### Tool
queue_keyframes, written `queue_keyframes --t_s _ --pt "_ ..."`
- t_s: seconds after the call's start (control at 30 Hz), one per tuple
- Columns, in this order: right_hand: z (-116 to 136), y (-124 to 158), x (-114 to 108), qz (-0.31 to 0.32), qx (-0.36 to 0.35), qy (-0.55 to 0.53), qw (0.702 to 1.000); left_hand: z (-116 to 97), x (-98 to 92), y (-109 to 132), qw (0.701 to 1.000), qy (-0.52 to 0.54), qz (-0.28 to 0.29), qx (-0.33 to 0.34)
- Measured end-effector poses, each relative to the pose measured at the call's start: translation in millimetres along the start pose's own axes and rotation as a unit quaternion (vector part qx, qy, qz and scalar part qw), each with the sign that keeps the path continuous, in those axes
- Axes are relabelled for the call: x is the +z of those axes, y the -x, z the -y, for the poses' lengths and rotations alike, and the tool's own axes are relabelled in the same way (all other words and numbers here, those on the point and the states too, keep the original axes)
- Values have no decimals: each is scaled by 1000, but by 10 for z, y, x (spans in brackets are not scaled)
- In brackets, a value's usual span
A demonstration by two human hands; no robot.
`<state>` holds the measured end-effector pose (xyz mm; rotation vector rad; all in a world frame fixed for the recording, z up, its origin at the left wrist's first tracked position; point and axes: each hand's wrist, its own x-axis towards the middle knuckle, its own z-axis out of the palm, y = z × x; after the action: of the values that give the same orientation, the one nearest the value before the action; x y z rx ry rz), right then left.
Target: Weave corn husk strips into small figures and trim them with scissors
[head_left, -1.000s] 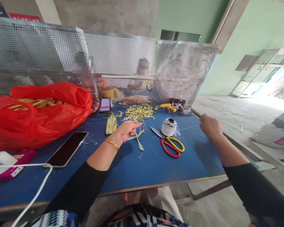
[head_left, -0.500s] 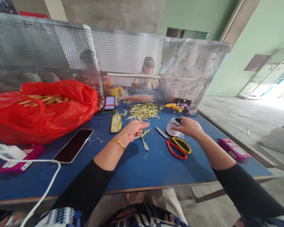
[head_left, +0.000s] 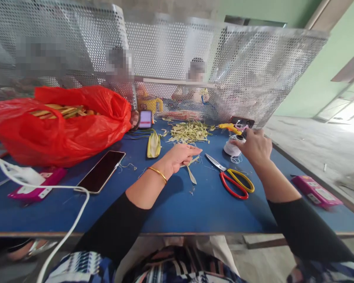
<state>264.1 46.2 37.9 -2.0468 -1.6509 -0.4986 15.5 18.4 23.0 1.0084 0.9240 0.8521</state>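
My left hand [head_left: 183, 154], with a gold bangle on its wrist, hovers over the table with fingers pinched and index finger stretched right. Whatever it pinches is too small to make out. Pale leaf strips [head_left: 191, 175] show just beneath it. My right hand [head_left: 257, 146] is beside a spool of white thread [head_left: 231, 148], thumb at the spool's edge and the other fingers apart from it. Loose thread trails from the spool's base. Scissors [head_left: 234, 181] with one red and one yellow handle lie open between my hands, nearer the front.
Behind my hands lies a heap of leaf shreds [head_left: 190, 131], with a yellowish husk [head_left: 153, 144] at its left. A red plastic bag [head_left: 88, 129] and a phone [head_left: 102, 171] take up the left. A yellow glue gun [head_left: 228, 127] lies by the perforated screen [head_left: 171, 47]. Purple packs [head_left: 316, 191] sit at both sides.
The thread spool has shifted away from me, farther from the scissors. My right hand has moved forward and right, loosening around the spool. My left hand keeps its pinch. The camera view has shifted.
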Motion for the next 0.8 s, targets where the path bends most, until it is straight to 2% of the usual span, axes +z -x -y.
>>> queue_keyframes --t_s 0.03,0.07,0.1,0.13,0.17,0.2,0.23,0.27,0.3,0.4,0.5,0.67,0.73,0.8 --pt "74 62 -32 -29 -16 -68 997 -3 12 8 1000 0 3 0" --pt "161 132 -63 -32 -34 -158 986 -2 24 14 1000 -1 9 1" --pt "257 203 -88 10 -64 -266 962 3 34 18 1000 -3 13 5" --pt "358 273 -105 90 -98 -377 917 11 42 18 1000 -7 15 11" --pt "457 338 -111 188 -128 -466 855 22 46 15 1000 -13 14 20" --pt "549 395 -106 275 -145 -524 793 35 47 10 999 -21 9 30" --pt "629 442 -90 339 -150 -558 743 47 44 3 999 -32 1 42" --pt "693 479 -67 374 -144 -574 714 57 39 -7 998 -44 -6 52" --pt "738 507 -40 386 -132 -580 705 65 31 -17 997 -55 -12 61" --pt "752 535 42 348 -78 -593 722 80 12 -49 995 -72 -29 66" --pt "638 504 74 313 -41 -599 736 95 12 -75 995 -71 -46 46" --pt "457 417 45 334 -79 -569 747 151 42 -102 997 -64 -38 27" --pt "428 393 51 300 -89 -561 767 171 57 -105 997 -60 -41 23" --pt "410 374 72 228 -74 -539 807 182 70 -101 998 -45 -46 20"
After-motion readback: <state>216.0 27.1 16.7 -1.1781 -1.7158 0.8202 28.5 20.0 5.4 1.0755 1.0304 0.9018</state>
